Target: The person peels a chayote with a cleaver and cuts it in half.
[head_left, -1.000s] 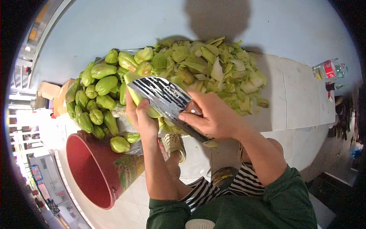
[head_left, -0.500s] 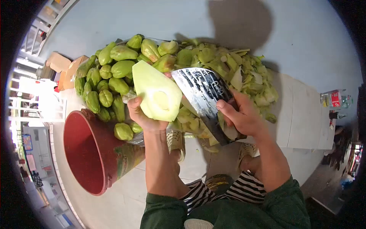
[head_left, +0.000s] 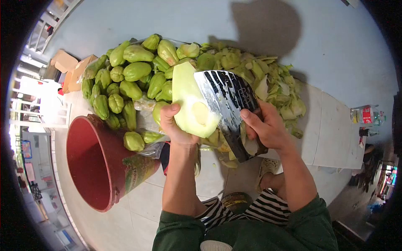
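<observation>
My left hand [head_left: 179, 127] holds a peeled pale-green chayote [head_left: 188, 94], its far end pointing up and a round flat cut showing on its lower face. In my right hand [head_left: 266, 127] is a broad dark-bladed knife [head_left: 224, 98], with fingers wrapped round its handle end. The blade's left edge lies against the right side of the chayote. Beyond my left hand is a pile of unpeeled green chayotes [head_left: 136, 71]. Behind the knife lies a heap of peelings [head_left: 272, 79].
A red bucket [head_left: 112, 167] lies tilted at the left, its mouth facing left. Cardboard boxes [head_left: 79, 71] stand past the pile. Plastic bottles [head_left: 364, 115] lie at the right end of the white tiled ledge [head_left: 331, 125]. A crumpled plastic bag [head_left: 153, 150] sits under the nearest chayotes.
The chayote and my left hand have moved right, and its edge now meets the knife blade. The chayote stands more upright. My right hand keeps its hold on the knife.
</observation>
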`<action>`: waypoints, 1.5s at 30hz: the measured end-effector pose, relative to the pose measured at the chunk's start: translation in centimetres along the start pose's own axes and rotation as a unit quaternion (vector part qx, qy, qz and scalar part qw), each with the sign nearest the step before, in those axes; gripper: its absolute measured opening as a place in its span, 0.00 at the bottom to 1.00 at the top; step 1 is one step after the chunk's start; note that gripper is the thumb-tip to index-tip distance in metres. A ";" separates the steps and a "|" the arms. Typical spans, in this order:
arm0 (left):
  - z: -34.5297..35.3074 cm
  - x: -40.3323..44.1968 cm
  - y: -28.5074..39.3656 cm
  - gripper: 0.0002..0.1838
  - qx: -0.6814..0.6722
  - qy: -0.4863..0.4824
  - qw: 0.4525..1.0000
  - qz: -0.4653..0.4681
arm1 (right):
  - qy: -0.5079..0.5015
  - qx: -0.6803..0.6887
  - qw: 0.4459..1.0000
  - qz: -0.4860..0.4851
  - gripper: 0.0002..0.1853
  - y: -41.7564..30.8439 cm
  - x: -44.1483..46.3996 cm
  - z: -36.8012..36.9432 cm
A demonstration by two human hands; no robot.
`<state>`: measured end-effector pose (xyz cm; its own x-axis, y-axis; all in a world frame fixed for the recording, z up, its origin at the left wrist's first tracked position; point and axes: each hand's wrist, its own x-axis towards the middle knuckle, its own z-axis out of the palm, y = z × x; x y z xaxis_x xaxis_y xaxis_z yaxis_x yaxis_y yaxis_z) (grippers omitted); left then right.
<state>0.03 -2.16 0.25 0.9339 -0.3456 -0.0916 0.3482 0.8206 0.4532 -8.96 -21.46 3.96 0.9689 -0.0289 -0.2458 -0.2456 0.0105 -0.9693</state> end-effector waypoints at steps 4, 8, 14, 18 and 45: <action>0.0 0.1 0.1 0.39 -0.007 -0.021 1.000 -0.010 | 0.000 -0.004 1.000 -0.027 0.16 -0.4 -0.2 -0.2; -0.4 0.3 0.1 0.40 0.020 -0.022 1.000 -0.007 | 0.000 0.003 1.000 -0.013 0.16 -0.1 -0.3 -0.7; 1.3 1.2 1.9 0.44 -0.011 -0.160 0.987 -0.002 | 0.034 -0.009 0.999 -0.015 0.15 -0.1 -0.8 -1.7; 1.4 0.8 1.8 0.43 0.019 -0.117 0.993 0.017 | 0.022 -0.051 0.998 0.004 0.15 -0.6 -0.7 -1.5; 1.2 -0.1 -1.4 0.36 0.051 -0.010 0.998 -0.022 | 0.031 -0.011 0.999 0.003 0.16 0.5 0.3 1.5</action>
<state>-0.60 -3.79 0.69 0.9156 -0.3906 -0.0955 0.3777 0.7541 0.5373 -8.79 -19.98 3.39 0.9637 -0.0901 -0.2514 -0.2533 -0.0102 -0.9673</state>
